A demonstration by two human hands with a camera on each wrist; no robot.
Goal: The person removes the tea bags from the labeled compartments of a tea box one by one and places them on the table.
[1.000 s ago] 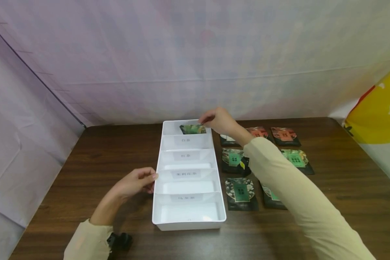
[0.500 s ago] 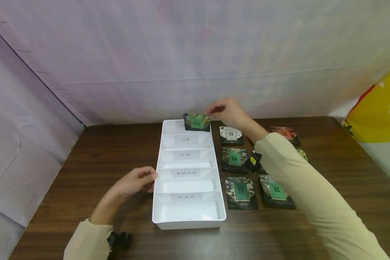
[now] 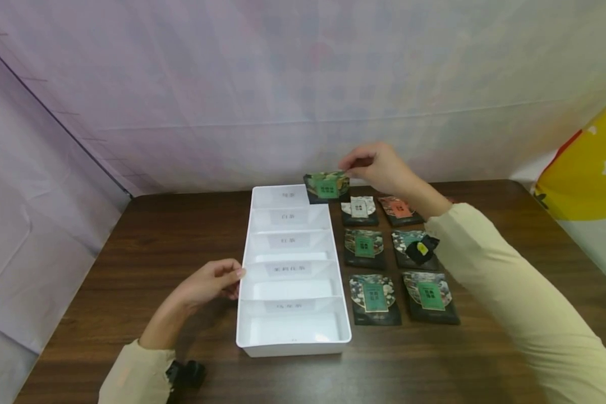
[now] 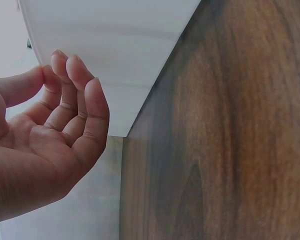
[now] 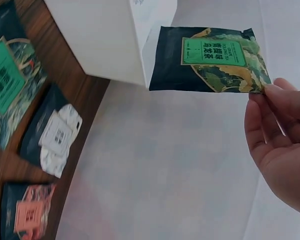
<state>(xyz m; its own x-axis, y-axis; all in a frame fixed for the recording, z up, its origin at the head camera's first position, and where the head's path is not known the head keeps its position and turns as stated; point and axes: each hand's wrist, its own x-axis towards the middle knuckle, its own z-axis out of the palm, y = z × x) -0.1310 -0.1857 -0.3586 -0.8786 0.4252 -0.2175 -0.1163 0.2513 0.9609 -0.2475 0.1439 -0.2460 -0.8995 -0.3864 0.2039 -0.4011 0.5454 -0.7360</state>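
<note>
My right hand (image 3: 381,168) pinches a green-and-black oolong tea sachet (image 3: 328,188) by its corner, between thumb and fingertips. The sachet hangs over the back right corner of a white divided tray (image 3: 294,350); the right wrist view shows its green label with the words for grape oolong tea. My left hand (image 3: 209,285) is at the tray's left side, thumb and forefinger pinching the rim. In the left wrist view, the other fingers (image 4: 95,100) curl loosely beside the white wall.
Right of the tray, several tea sachets lie in rows, among them a white-labelled sachet (image 3: 358,210), a red sachet (image 3: 400,209) and a green-labelled sachet (image 3: 376,300). Labels mark the tray's compartments. A pale cloth (image 3: 283,101) hangs behind the wooden table (image 3: 182,224).
The right hand has raised the oolong sachet out of the tray's back compartment and carried it to the right. The left hand and the tray have stayed in place.
</note>
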